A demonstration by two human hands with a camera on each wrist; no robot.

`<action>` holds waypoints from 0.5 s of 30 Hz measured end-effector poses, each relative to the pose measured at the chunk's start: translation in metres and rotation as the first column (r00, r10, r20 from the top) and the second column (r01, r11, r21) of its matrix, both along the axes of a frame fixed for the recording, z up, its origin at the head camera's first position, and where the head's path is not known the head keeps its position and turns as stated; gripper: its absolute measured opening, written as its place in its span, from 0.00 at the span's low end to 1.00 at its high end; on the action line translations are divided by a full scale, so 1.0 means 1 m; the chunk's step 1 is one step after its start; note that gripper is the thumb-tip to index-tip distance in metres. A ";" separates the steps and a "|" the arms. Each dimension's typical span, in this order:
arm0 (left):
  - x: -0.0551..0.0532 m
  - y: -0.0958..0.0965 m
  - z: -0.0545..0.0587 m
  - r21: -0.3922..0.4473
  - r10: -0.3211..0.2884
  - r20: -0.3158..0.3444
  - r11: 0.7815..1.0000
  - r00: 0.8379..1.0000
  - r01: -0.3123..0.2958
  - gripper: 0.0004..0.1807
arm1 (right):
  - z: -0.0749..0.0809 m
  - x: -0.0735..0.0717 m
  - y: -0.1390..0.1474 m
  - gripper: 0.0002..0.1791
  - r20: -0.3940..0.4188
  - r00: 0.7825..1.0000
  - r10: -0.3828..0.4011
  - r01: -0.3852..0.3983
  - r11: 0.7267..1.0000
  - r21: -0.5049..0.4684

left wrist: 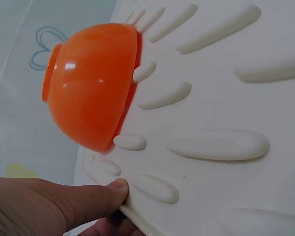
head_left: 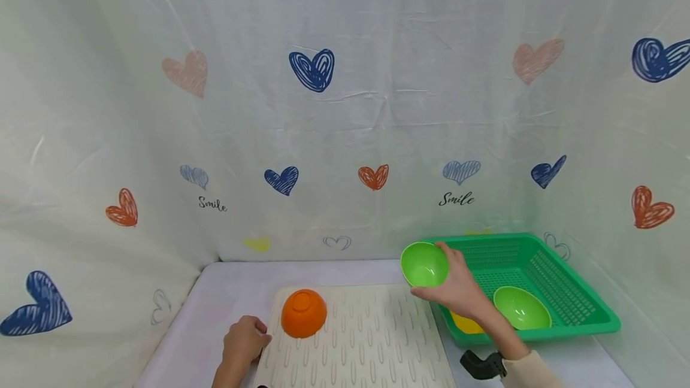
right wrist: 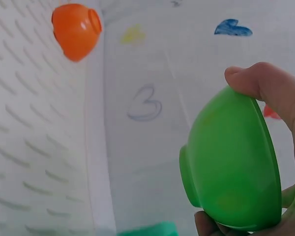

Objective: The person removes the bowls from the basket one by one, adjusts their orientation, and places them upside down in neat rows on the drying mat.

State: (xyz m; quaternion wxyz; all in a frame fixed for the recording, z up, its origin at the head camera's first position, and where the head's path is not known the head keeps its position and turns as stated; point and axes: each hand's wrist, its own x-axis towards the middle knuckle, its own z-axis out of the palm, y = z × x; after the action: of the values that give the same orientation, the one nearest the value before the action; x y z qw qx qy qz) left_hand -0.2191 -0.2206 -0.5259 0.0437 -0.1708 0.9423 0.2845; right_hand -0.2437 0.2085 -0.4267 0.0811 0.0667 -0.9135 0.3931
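Observation:
An orange bowl (head_left: 303,314) lies upside down on the far left part of a white ribbed mat or board (head_left: 366,340). My left hand (head_left: 245,340) pinches the board's left edge; in the left wrist view the thumb (left wrist: 101,199) lies on top with fingers beneath. With my right hand (head_left: 458,286) I grip a light green bowl (head_left: 424,264) by its rim, held up over the board's far right corner. Its inside faces the head camera. The right wrist view shows the same green bowl (right wrist: 231,162) side-on between thumb and fingers.
Right of the board stands a green plastic basket (head_left: 579,286) with perforated walls. Inside it are another light green bowl (head_left: 521,308) and a yellow thing (head_left: 466,323), partly hidden by the right arm. A white curtain with hearts (head_left: 372,130) hangs behind the table (head_left: 237,283).

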 end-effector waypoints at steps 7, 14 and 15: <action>0.002 0.002 -0.006 -0.023 0.051 -0.014 0.998 0.999 -0.051 0.07 | -0.014 0.017 -0.034 0.63 0.029 0.999 0.015 -0.013 0.997 -0.079; 0.002 0.006 -0.007 -0.028 0.068 -0.013 0.997 0.998 -0.068 0.07 | -0.041 0.031 -0.059 0.65 0.029 0.999 -0.012 0.017 0.988 -0.154; 0.002 0.007 -0.007 -0.028 0.062 -0.016 0.998 0.998 -0.062 0.07 | -0.045 0.034 -0.062 0.65 0.036 0.999 -0.015 0.021 0.985 -0.170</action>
State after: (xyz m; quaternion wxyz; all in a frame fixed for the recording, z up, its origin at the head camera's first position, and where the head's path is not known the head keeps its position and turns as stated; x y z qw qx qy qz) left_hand -0.2171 -0.2141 -0.5327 0.0253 -0.1985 0.9408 0.2736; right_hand -0.2099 0.1465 -0.4722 0.0745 0.0444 -0.8782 0.4703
